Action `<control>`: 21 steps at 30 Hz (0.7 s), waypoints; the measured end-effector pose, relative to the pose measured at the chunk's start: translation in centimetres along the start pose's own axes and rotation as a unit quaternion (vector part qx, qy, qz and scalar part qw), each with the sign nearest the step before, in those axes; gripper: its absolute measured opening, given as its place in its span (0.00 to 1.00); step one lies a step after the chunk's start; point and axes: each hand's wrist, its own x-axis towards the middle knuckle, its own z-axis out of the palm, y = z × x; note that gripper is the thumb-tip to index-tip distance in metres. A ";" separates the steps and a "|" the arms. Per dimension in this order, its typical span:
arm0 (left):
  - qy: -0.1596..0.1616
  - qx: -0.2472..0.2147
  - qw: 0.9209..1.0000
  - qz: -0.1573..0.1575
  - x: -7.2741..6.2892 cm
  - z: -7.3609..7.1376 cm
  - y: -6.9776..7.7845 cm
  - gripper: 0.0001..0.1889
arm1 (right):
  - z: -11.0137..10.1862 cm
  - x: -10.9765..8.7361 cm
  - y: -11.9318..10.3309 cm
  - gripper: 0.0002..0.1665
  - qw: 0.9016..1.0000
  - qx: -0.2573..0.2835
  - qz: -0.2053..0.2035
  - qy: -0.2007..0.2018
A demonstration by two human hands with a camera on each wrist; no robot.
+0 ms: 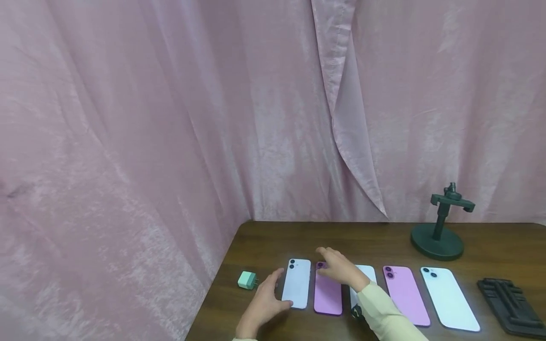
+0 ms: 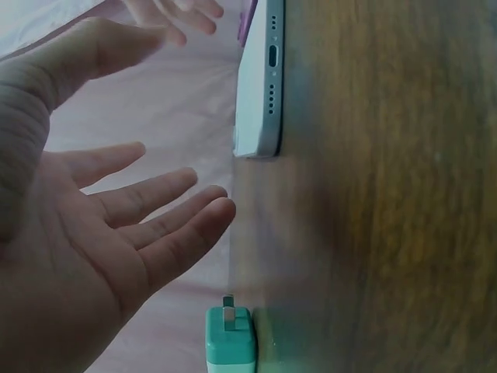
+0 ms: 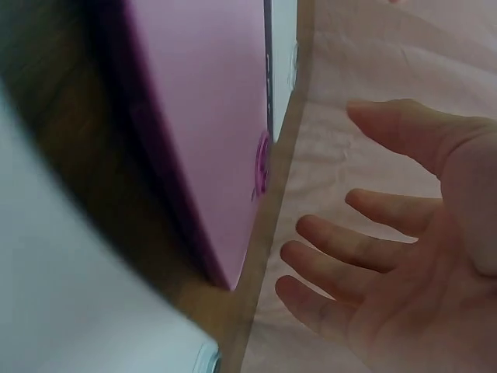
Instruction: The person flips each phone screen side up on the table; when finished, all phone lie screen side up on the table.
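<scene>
With our left grip [image 1: 265, 298] and right grip [image 1: 341, 270] both spread, the leftmost phone [image 1: 297, 284] lies flat on the surface [image 1: 362, 239] between charger [image 1: 246, 280] and purple phone [image 1: 328, 296], and we might nudge the latter askew should the right grip dip carelessly.

From where I stand, pale pink curtain [image 1: 141, 118] drapes everything behind the table [image 1: 350, 239], hanging beyond its far edge and along its left edge. The cloth has a velvety, mottled sheen and soft vertical folds. One hemmed flap [image 1: 334, 71] slants down to the far edge. The tabletop is brown, wood-grained, its far left corner rounded, faintly catching the light.
</scene>
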 end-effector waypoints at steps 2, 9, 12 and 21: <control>-0.007 0.006 1.000 -0.007 0.0 0.1 0.0 0.45 | 0.3 0.3 -0.3 0.32 1.000 -0.007 -0.006 -0.009; -0.019 0.016 0.999 -0.028 0.2 0.6 0.0 0.45 | 1.3 1.8 -1.4 0.30 0.999 -0.008 -0.004 -0.039; -0.022 0.015 0.999 -0.020 0.2 0.8 -0.1 0.45 | 2.1 2.5 -1.5 0.29 0.999 -0.007 -0.004 -0.051; -0.024 0.037 0.999 0.000 0.8 1.4 -0.3 0.45 | 3.3 4.0 -1.8 0.27 0.996 -0.021 0.024 -0.085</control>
